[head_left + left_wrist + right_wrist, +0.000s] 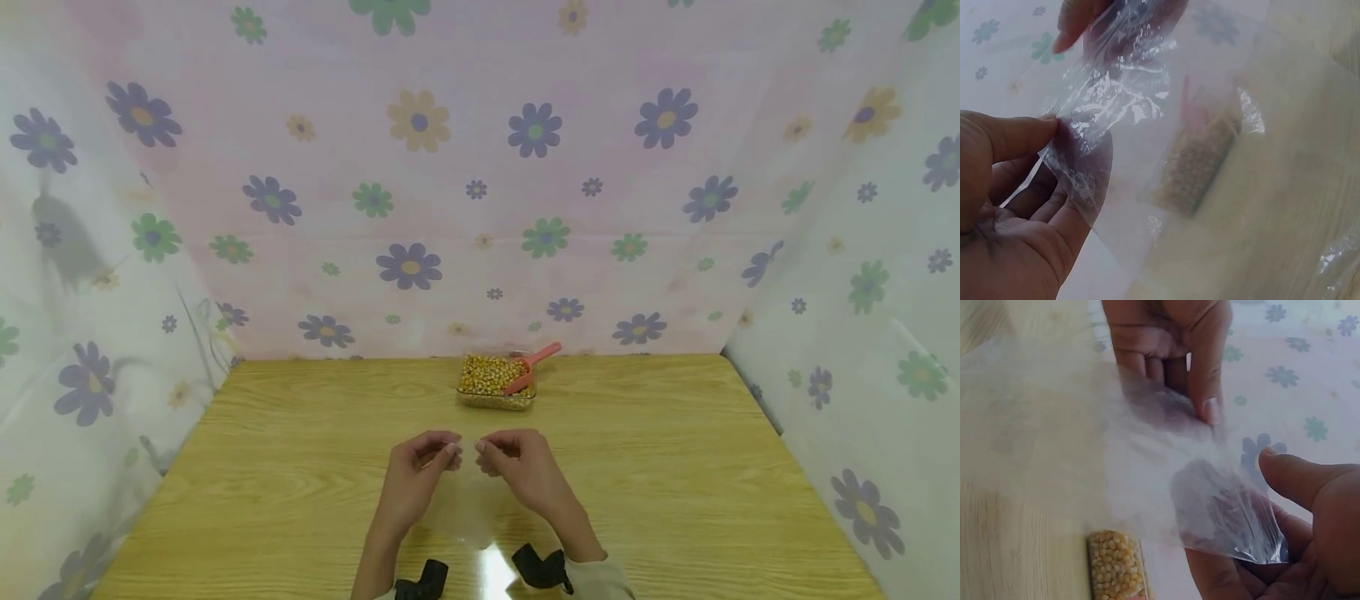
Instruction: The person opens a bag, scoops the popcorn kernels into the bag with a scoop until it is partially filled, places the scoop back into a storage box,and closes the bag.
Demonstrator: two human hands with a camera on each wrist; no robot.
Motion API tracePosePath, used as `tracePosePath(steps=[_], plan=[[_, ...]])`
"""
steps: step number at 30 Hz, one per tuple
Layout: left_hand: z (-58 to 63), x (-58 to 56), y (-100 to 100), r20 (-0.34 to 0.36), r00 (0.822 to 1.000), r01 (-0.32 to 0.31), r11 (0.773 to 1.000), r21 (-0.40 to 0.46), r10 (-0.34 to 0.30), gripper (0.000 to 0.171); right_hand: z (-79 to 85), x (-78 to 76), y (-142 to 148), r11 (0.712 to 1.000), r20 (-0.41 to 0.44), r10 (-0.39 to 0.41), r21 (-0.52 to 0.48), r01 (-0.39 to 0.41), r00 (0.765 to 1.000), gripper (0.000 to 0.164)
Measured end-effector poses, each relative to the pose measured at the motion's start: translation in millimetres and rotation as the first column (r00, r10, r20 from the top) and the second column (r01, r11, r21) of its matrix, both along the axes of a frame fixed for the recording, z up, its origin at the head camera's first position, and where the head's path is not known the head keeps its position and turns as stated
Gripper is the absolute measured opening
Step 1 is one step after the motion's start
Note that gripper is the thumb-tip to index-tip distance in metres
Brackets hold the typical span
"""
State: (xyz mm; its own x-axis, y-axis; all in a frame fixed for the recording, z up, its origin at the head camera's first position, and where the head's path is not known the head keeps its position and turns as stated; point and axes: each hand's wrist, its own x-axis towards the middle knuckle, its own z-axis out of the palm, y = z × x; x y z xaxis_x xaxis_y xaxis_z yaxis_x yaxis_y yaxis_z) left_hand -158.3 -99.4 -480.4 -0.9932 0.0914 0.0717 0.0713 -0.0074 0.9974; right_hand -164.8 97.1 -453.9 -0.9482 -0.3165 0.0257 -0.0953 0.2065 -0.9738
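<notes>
A thin clear plastic bag [1147,462] hangs between my two hands, its body spread below them over the table. My left hand [420,471] pinches the bag's top edge between thumb and fingers. At the other side of that edge, my right hand [525,471] has its curled fingers behind the film. Its thumb [1297,478] is raised a little off the plastic in the right wrist view. The film near the fingers is crinkled and shiny. In the head view the bag is barely visible.
Beyond the hands, a clear rectangular container [495,402] of yellow corn kernels [483,375] stands near the table's back edge. A pink scoop [543,354] rests in the corn, handle toward the right. Flower-patterned curtains [480,167] enclose the wooden table [300,450] at back and sides.
</notes>
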Motion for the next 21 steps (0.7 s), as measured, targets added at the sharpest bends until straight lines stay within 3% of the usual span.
tracePosePath(steps=[12, 21], plan=[[-2.2, -3.3, -5.7, -0.036, 0.997, 0.067, 0.998, -0.002, -0.067, 0.018, 2.5, 10.0, -1.1, 0.993, -0.069, 0.012, 0.115, -0.004, 0.998, 0.027], [2.1, -3.8, 0.5, -0.044, 0.999, 0.003, 1.000, 0.017, -0.002, 0.014, 0.8, 10.1, -2.3, 0.993, -0.088, 0.008, 0.122, 0.003, 0.996, 0.020]])
